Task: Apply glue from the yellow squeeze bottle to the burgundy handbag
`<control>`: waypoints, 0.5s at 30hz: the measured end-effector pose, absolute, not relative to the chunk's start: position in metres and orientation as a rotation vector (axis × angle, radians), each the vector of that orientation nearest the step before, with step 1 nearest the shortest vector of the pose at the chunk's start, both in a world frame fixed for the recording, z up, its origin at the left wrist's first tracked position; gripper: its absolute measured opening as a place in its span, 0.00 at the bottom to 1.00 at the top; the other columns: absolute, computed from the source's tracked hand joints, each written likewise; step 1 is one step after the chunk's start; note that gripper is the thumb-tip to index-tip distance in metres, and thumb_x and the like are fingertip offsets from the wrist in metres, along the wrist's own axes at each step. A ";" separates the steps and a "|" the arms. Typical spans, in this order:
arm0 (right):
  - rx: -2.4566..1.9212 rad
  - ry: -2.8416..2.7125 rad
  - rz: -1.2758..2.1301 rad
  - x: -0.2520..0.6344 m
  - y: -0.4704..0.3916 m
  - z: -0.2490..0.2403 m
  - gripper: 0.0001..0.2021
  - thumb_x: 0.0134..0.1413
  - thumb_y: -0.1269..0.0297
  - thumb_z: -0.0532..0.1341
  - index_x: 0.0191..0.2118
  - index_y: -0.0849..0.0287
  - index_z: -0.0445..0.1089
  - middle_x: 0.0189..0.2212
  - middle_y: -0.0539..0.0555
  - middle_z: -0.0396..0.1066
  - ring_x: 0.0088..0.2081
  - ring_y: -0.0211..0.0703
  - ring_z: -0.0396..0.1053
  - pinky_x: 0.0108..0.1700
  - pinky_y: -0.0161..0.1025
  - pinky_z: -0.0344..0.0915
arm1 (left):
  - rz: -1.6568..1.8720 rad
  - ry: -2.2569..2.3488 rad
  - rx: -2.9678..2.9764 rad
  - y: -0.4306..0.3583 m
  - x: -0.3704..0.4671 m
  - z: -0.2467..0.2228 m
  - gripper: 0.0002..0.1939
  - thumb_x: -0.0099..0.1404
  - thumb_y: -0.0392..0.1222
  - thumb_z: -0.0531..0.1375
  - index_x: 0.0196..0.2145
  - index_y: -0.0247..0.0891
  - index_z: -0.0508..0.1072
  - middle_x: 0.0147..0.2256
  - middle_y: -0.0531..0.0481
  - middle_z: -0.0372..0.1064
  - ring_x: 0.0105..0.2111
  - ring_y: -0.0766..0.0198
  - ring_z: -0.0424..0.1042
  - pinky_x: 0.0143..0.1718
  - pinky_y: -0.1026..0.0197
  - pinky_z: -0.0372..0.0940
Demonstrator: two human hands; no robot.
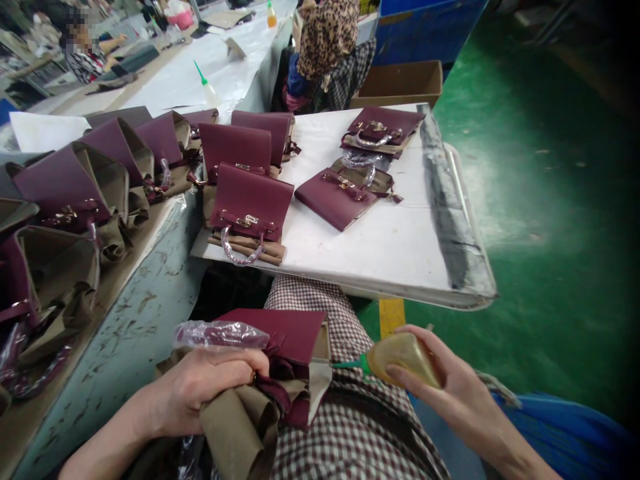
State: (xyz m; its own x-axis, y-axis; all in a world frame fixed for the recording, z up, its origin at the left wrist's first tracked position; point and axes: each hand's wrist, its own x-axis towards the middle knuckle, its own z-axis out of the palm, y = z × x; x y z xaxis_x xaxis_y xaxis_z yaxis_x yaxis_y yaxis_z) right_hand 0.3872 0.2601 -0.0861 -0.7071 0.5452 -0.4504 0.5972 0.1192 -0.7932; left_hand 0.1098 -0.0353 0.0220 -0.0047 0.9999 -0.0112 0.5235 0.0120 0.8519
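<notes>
Burgundy bag (287, 333) under left hand (215, 383), glue bottle (407, 360) in right fingers (403, 379)

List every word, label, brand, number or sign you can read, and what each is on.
None can be read here.
Squeeze bottle in the right hand: no lettering shows on its visible part.
Metal clasps on the maroon handbags: too small to tell whether anything is engraved.
Cardboard box: no print that can be made out.
</notes>
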 end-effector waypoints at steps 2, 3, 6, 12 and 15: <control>1.147 2.339 -1.632 0.382 0.255 -0.088 0.35 0.51 0.36 0.70 0.57 0.54 0.70 0.47 0.58 0.80 0.45 0.62 0.79 0.51 0.56 0.75 | 0.881 1.623 1.586 -0.039 0.112 0.021 0.01 0.76 0.38 0.57 0.43 0.39 0.68 0.42 0.45 0.75 0.39 0.62 0.77 0.42 0.66 0.70; 1.132 2.349 -1.620 0.379 0.254 -0.088 0.35 0.51 0.36 0.70 0.57 0.54 0.70 0.47 0.59 0.80 0.45 0.62 0.79 0.51 0.57 0.75 | 0.875 1.628 1.585 -0.041 0.112 0.021 0.02 0.77 0.39 0.56 0.43 0.39 0.68 0.42 0.45 0.76 0.38 0.62 0.77 0.42 0.66 0.70; 1.090 2.358 -1.612 0.370 0.253 -0.086 0.33 0.51 0.37 0.70 0.55 0.54 0.71 0.45 0.59 0.81 0.44 0.62 0.79 0.51 0.57 0.74 | 0.880 1.641 1.605 -0.043 0.114 0.021 0.04 0.78 0.41 0.56 0.43 0.39 0.69 0.41 0.45 0.76 0.37 0.62 0.77 0.41 0.66 0.71; 1.081 2.250 -1.618 0.364 0.259 -0.085 0.30 0.55 0.36 0.68 0.53 0.53 0.73 0.37 0.54 0.80 0.38 0.58 0.78 0.39 0.50 0.74 | 0.891 1.642 1.642 -0.044 0.118 0.026 0.08 0.80 0.41 0.53 0.42 0.38 0.69 0.41 0.45 0.77 0.36 0.63 0.78 0.40 0.66 0.72; 1.119 2.189 -1.638 0.365 0.261 -0.086 0.31 0.56 0.34 0.67 0.53 0.55 0.72 0.34 0.53 0.78 0.31 0.53 0.75 0.32 0.46 0.70 | 0.868 1.677 1.658 -0.050 0.122 0.024 0.09 0.81 0.41 0.51 0.43 0.39 0.68 0.42 0.45 0.77 0.38 0.64 0.79 0.41 0.67 0.72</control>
State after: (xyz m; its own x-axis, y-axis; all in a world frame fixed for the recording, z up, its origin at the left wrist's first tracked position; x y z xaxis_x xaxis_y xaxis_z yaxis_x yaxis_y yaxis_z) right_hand 0.3647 0.2612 -0.0861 -0.6981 0.4532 -0.5543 0.6596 0.1059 -0.7441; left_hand 0.1219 -0.0498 0.0245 -0.0216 0.9996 0.0201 0.5935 -0.0033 0.8049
